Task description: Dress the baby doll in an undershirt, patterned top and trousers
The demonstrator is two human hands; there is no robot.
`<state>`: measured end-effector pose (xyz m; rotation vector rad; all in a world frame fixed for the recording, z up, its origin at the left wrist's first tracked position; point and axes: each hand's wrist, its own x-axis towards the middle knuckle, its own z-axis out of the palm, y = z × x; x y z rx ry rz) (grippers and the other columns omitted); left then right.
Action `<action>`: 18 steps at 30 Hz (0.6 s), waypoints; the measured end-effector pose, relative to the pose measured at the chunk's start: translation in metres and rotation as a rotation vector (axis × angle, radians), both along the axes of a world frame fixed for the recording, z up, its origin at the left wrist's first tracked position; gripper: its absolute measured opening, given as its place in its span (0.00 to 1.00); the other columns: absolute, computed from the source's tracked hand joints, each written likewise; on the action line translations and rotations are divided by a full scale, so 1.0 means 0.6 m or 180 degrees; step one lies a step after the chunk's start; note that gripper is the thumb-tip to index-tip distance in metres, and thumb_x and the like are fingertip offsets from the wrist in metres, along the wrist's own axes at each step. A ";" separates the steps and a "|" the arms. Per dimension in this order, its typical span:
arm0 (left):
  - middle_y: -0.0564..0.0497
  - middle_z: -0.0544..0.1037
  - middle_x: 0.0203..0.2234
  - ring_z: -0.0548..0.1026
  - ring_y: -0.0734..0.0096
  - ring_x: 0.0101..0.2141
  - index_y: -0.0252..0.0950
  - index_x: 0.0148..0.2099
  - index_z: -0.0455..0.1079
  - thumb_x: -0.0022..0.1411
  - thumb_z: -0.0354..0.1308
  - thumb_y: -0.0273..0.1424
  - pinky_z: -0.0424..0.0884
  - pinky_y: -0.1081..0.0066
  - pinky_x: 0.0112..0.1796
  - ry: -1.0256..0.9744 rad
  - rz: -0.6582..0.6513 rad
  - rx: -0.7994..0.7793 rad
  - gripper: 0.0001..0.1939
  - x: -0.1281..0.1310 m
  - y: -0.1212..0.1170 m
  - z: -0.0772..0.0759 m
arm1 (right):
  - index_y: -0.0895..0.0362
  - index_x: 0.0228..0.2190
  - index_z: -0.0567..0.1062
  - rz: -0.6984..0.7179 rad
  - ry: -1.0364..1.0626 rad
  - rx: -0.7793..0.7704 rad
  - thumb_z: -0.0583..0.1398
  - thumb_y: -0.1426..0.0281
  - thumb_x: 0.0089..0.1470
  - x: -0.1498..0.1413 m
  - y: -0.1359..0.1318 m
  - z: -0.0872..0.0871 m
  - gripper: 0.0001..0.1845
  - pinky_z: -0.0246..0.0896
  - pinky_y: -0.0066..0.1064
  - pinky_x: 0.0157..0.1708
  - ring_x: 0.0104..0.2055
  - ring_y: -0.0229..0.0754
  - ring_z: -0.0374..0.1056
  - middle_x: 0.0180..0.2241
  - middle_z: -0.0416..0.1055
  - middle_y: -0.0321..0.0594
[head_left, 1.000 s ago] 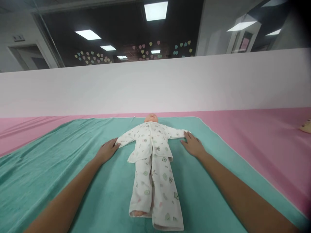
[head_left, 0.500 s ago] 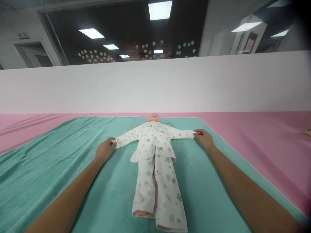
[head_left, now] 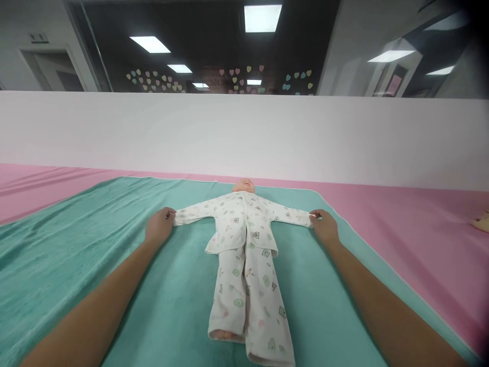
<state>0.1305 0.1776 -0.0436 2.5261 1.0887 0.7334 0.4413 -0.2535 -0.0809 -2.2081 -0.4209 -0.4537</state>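
A baby doll [head_left: 243,185] lies on its back with its head at the far end. It wears a white printed pajama top [head_left: 231,221] and matching pajama pants [head_left: 263,306]; toes show at one cuff. Both sleeves stretch out sideways. My left hand [head_left: 159,224] pinches the end of the left-side sleeve [head_left: 194,212]. On the other side, my right hand [head_left: 324,224] has its fingertips closed on the right-side sleeve's cuff [head_left: 292,216]. The doll's hands are hidden in the sleeves or behind my fingers.
A teal blanket [head_left: 164,306] lies under the doll over a pink sheet [head_left: 412,239]. Behind stands a low white wall [head_left: 244,137], with dark glass and heart stickers [head_left: 155,81] above. A small pale object [head_left: 482,223] is at the far right edge.
The sleeves are drawn out straighter: my left hand has moved slightly left and up, my right hand slightly right and down. The camera view has tilted a little.
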 end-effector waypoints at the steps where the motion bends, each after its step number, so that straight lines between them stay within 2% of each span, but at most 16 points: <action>1: 0.48 0.73 0.38 0.71 0.63 0.37 0.39 0.42 0.68 0.59 0.44 0.32 0.64 0.69 0.32 0.0147 -0.0065 0.0091 0.13 0.000 -0.003 -0.002 | 0.58 0.36 0.72 -0.0004 -0.0039 -0.0153 0.52 0.67 0.47 -0.005 0.002 0.003 0.15 0.55 0.31 0.36 0.35 0.41 0.61 0.37 0.65 0.41; 3: 0.46 0.71 0.43 0.70 0.61 0.41 0.39 0.44 0.68 0.59 0.42 0.29 0.65 0.67 0.35 0.0392 -0.0201 0.0410 0.15 -0.001 -0.013 -0.005 | 0.58 0.38 0.72 0.0010 -0.0266 -0.0596 0.51 0.69 0.49 -0.020 0.009 0.009 0.16 0.56 0.32 0.37 0.37 0.42 0.62 0.41 0.63 0.44; 5: 0.45 0.67 0.49 0.67 0.60 0.47 0.38 0.48 0.67 0.60 0.40 0.28 0.65 0.65 0.40 0.0471 -0.0375 0.0847 0.18 0.001 -0.026 -0.008 | 0.58 0.42 0.71 0.0064 -0.0604 -0.1020 0.49 0.70 0.52 -0.037 0.019 0.015 0.17 0.56 0.35 0.42 0.44 0.45 0.60 0.48 0.59 0.45; 8: 0.47 0.61 0.56 0.61 0.60 0.53 0.39 0.55 0.62 0.64 0.38 0.32 0.62 0.63 0.48 0.0415 -0.0767 0.1255 0.20 0.008 -0.046 -0.014 | 0.57 0.49 0.67 0.0416 -0.1059 -0.1458 0.45 0.66 0.59 -0.059 0.039 0.016 0.20 0.52 0.38 0.51 0.55 0.47 0.52 0.56 0.51 0.41; 11: 0.50 0.57 0.59 0.56 0.61 0.57 0.40 0.60 0.55 0.66 0.36 0.39 0.57 0.60 0.53 0.0468 -0.1201 0.1195 0.23 0.015 -0.062 -0.019 | 0.60 0.57 0.56 0.0843 -0.1078 -0.1946 0.41 0.58 0.62 -0.064 0.056 0.006 0.28 0.49 0.39 0.56 0.59 0.46 0.46 0.59 0.46 0.41; 15: 0.47 0.50 0.62 0.52 0.58 0.59 0.40 0.63 0.48 0.64 0.38 0.43 0.52 0.55 0.55 0.0598 -0.1455 0.0880 0.27 0.015 -0.086 -0.016 | 0.65 0.61 0.47 0.0866 -0.0625 -0.2269 0.39 0.54 0.62 -0.057 0.061 -0.011 0.34 0.48 0.39 0.57 0.61 0.44 0.42 0.60 0.42 0.42; 18: 0.48 0.56 0.59 0.53 0.58 0.58 0.40 0.56 0.58 0.63 0.44 0.37 0.51 0.55 0.55 0.0409 -0.1911 0.1054 0.20 0.007 -0.122 -0.002 | 0.64 0.61 0.45 0.0678 -0.0535 -0.2363 0.39 0.53 0.62 -0.066 0.054 -0.015 0.36 0.45 0.43 0.58 0.62 0.46 0.38 0.61 0.36 0.41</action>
